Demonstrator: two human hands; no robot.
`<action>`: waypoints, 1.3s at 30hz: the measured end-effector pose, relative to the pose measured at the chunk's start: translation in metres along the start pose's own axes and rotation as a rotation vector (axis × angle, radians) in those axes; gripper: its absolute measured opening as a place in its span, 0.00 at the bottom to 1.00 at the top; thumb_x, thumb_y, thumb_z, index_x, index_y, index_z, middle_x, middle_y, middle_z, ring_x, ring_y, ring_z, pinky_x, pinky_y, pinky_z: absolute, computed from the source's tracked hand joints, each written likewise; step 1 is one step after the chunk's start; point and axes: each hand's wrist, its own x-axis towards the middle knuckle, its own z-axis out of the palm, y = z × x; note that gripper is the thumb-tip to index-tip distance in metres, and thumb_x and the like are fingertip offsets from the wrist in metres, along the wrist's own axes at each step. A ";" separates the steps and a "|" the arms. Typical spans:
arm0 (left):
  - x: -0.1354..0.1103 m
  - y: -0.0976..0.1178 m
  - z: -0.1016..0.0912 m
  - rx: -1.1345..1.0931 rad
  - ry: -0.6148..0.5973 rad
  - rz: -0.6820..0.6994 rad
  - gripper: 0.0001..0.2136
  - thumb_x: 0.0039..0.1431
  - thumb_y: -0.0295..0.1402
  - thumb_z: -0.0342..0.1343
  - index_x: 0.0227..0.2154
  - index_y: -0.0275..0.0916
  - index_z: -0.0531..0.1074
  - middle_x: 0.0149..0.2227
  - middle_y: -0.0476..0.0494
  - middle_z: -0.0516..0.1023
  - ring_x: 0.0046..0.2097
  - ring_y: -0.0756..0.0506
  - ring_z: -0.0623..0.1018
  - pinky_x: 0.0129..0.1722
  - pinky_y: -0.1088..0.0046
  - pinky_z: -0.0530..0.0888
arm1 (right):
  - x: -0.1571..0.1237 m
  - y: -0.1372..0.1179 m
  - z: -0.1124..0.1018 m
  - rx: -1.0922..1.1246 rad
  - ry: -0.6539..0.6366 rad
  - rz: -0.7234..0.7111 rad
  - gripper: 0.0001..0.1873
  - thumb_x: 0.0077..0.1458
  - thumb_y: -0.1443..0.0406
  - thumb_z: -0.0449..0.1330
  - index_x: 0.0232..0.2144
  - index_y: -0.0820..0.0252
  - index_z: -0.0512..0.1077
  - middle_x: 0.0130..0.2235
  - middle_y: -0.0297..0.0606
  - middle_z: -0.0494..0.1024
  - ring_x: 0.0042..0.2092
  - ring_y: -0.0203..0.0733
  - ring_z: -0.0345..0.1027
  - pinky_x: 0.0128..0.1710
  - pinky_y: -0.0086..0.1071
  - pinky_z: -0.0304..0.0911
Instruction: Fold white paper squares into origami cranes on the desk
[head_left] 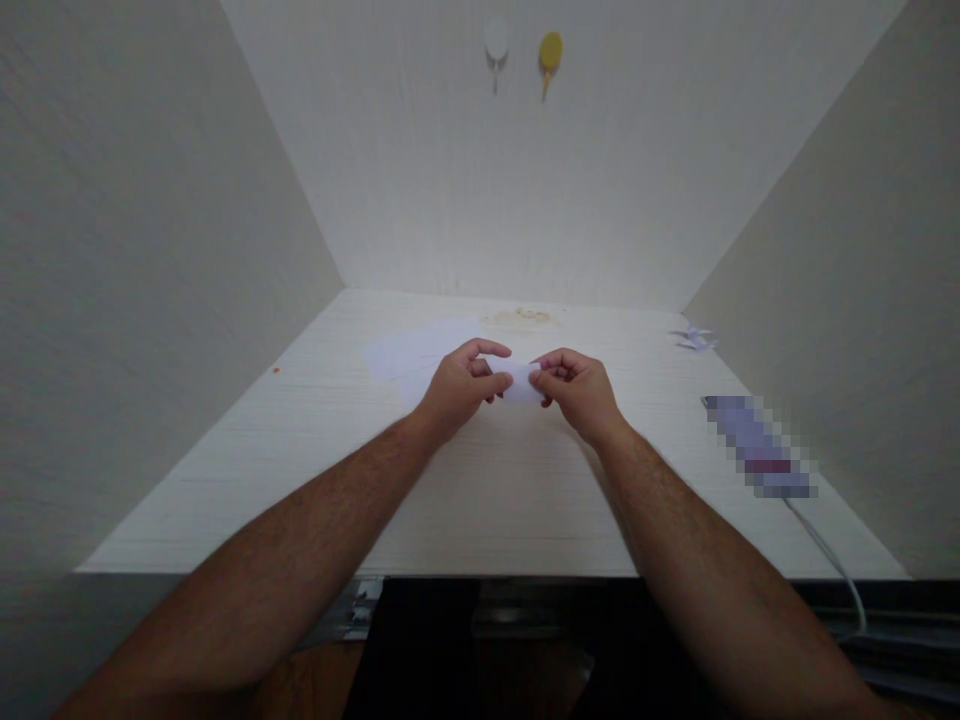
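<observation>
A small white piece of paper [523, 382] is held up between my two hands, over the middle of the table. My left hand [469, 378] pinches its left end with the thumb, while the index finger stretches out above it. At the paper's right end, my right hand [574, 388] grips it between thumb and curled fingers. Whether the paper is folded I cannot tell. Behind my left hand, white paper sheets [409, 355] lie flat on the table, partly covered by that hand.
Pale walls enclose the white table [262, 480] on three sides. Small folded white paper shapes [697, 339] lie at the back right. A blurred-out device [757, 445] with a white cable [829, 555] rests at the right. A white hook [496, 42] and a yellow hook [550, 50] hang on the back wall.
</observation>
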 end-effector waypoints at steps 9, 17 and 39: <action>0.000 0.001 0.006 -0.031 0.088 0.061 0.17 0.43 0.26 0.64 0.39 0.37 0.70 0.20 0.58 0.69 0.21 0.56 0.67 0.23 0.79 0.63 | -0.001 -0.001 0.004 -0.056 -0.024 0.047 0.12 0.41 0.59 0.67 0.24 0.59 0.70 0.18 0.29 0.73 0.19 0.33 0.65 0.18 0.26 0.57; -0.003 0.006 0.007 0.113 0.055 0.090 0.15 0.42 0.24 0.62 0.35 0.37 0.70 0.18 0.58 0.67 0.19 0.57 0.63 0.19 0.80 0.58 | -0.006 0.002 0.007 -0.232 -0.070 -0.009 0.11 0.46 0.58 0.65 0.25 0.60 0.73 0.19 0.31 0.72 0.21 0.32 0.62 0.20 0.27 0.55; 0.000 -0.009 0.004 -0.028 -0.182 -0.240 0.15 0.43 0.23 0.61 0.37 0.36 0.75 0.20 0.50 0.74 0.19 0.51 0.72 0.18 0.77 0.66 | -0.013 -0.014 -0.030 -0.617 -0.461 -0.244 0.06 0.51 0.65 0.62 0.34 0.55 0.78 0.30 0.34 0.79 0.30 0.36 0.70 0.31 0.32 0.65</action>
